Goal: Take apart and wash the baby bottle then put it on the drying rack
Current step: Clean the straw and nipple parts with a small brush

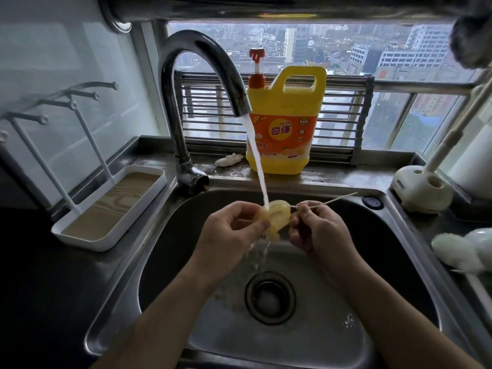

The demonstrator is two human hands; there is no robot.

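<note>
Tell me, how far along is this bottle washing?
Apart already, it seems: the left hand holds just a yellowish teat. In hand: rinsing it under the tap stream while the right hand pinches a thin stick at it. Left: the drying rack shows no bottle parts yet.

The yellow detergent jug [286, 102] bears an orange label [282, 129] reading "KEON" above the characters "奇强".

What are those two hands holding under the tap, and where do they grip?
The left hand pinches the yellowish nipple at its left edge; the right hand pinches a thin stick near its nipple end.
</note>
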